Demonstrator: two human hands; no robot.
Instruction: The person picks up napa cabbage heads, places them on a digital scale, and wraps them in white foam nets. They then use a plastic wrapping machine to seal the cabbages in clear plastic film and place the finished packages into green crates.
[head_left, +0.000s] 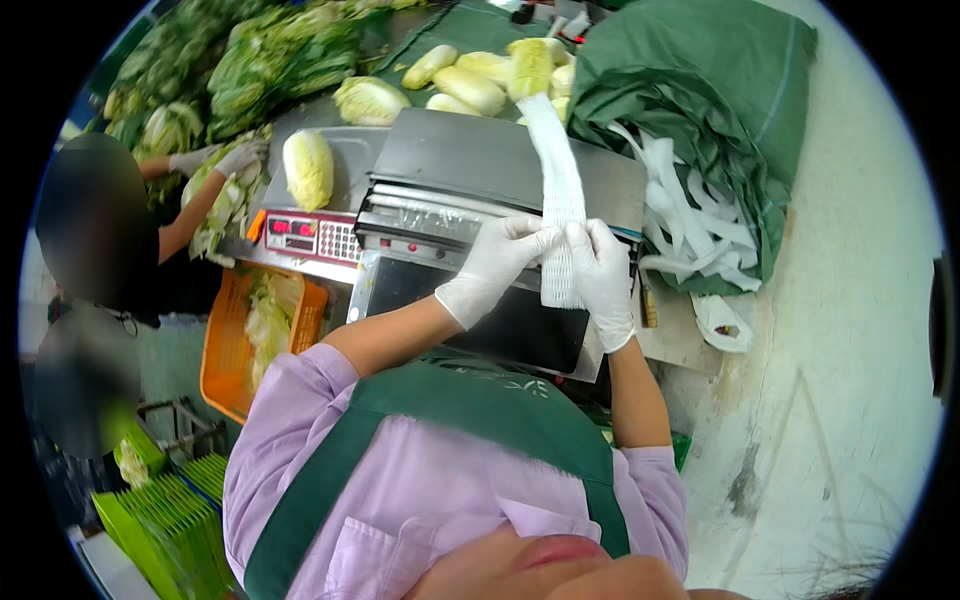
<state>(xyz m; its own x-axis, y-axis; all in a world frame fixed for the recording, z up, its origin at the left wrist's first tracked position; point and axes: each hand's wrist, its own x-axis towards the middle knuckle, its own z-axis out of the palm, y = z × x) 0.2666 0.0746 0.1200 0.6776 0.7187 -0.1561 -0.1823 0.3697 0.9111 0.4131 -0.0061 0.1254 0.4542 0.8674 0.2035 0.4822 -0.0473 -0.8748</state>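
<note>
A white foam net sleeve (561, 184) hangs flat between my gloved hands over the wrapping machine. My left hand (491, 262) pinches its left edge, and my right hand (606, 274) grips its right edge close by. The sleeve's far end touches or overlaps a napa cabbage (531, 66); I cannot tell whether the cabbage is inside it. Beneath lies the film wrapping machine (450, 139) with a metal top, a film roll and a dark plate (517, 330). Several trimmed napa cabbages (469, 88) rest behind it.
One cabbage (308, 169) sits on a digital scale (311, 234) at left. A green woven sack (697, 90) at right spills foam sleeves (694, 217). A co-worker's gloved hands (240, 156) handle leaves. An orange crate (217, 360) holds leaves; green crates (161, 525) stand lower left.
</note>
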